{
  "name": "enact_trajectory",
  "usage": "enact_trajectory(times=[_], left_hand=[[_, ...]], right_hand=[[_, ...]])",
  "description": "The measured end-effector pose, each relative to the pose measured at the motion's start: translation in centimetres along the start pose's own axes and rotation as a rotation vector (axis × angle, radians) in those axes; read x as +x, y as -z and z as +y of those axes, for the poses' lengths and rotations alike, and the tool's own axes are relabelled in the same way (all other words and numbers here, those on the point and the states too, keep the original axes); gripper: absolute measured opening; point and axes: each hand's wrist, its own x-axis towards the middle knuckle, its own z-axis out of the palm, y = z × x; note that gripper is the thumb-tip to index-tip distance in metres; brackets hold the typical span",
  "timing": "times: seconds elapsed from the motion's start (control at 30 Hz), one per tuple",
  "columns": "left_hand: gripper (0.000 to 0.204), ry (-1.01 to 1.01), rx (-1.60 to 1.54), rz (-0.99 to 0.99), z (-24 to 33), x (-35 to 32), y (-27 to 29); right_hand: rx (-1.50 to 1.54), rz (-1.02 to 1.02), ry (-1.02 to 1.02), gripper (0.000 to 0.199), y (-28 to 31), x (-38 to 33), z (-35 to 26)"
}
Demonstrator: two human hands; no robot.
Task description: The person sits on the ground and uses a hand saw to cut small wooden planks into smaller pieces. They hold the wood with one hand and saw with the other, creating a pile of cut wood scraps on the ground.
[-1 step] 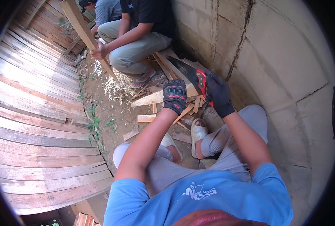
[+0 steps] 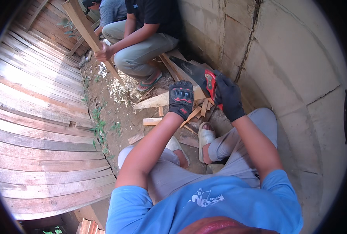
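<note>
My gloved left hand (image 2: 181,99) is closed over a pale, tapered wooden board (image 2: 152,102) and holds it down across other wood pieces. Wrapped round the red handle of a hand saw (image 2: 189,73) is my gloved right hand (image 2: 228,97). The saw's dark blade slants up and left from the handle, beside the board's right end. Whether its teeth sit in the wood, I cannot tell. Small wood offcuts (image 2: 152,121) lie under and around the board, just ahead of my sandalled feet.
A crouching person (image 2: 142,43) ahead grips an upright wooden plank (image 2: 83,29). Wood shavings (image 2: 122,93) cover the ground by that person's feet. Another person (image 2: 111,15) is farther back. A concrete wall (image 2: 294,78) rises on the right; wooden slats (image 2: 45,132) line the left.
The saw has shifted slightly, its blade a little farther up and left. My right hand has moved slightly with it; my left hand stays on the board.
</note>
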Motion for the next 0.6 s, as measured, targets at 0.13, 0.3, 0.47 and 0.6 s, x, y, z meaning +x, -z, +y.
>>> enact_trajectory(times=[0.13, 0.3, 0.47, 0.6], left_hand=[[0.024, -0.075, 0.074, 0.118, 0.3, -1.5, 3.6], [0.018, 0.083, -0.019, -0.192, -2.0, -4.5, 2.3], [0.044, 0.1, 0.012, -0.685, -4.7, -4.8, 0.1], [0.046, 0.276, -0.004, -0.974, -7.7, -4.4, -0.2]], right_hand=[[0.228, -0.119, -0.143, 0.04, 1.2, -0.7, -3.7], [0.221, -0.256, -0.205, 0.042, 3.1, 2.1, -2.4], [0.244, -0.168, -0.281, 0.039, 8.5, 7.3, 0.5], [0.255, -0.049, -0.337, 0.037, 6.0, 8.0, 2.5]])
